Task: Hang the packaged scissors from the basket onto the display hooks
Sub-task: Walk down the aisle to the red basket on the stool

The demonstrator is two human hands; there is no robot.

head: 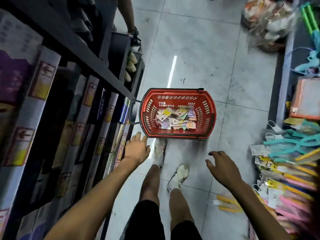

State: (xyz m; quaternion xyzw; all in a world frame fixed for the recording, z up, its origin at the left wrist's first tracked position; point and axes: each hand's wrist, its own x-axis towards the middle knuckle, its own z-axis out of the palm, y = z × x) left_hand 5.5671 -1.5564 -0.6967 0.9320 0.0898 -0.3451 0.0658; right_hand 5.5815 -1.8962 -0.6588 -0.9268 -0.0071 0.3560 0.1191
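— Closest, at the bottom of the frame?
— Two bare arms, reaching forward and down. Lower middle-left, the left hand [136,149]: flat, fingers straight and spread, holding nothing. Lower middle-right, the right hand [223,168]: fingers wide and a bit bent, holding nothing too.
— Why stretched out like that?
— Most likely going down for a pack to hang.
— And just past the hands?
— Two white shoes [179,175] on the grey floor [194,49], then the red basket [178,135] in the middle of the frame. Probably put on the floor to keep both hands free.
— Where to find the packaged scissors [176,116]?
— Down in the bottom of the basket, in a loose pile. Up and right of the left hand, with the rim between. Up and left of the right hand, and farther off. Left fingertips right by the near left corner of the rim; touching or not, hard to tell.
— Somewhere to hang them?
— Maybe by the hanging packs [290,172] at the right edge. Hooks too blurry to pick out.
— Farthest?
— A dark shelf [72,54] along the left, and another person's arm [129,14] at the top.
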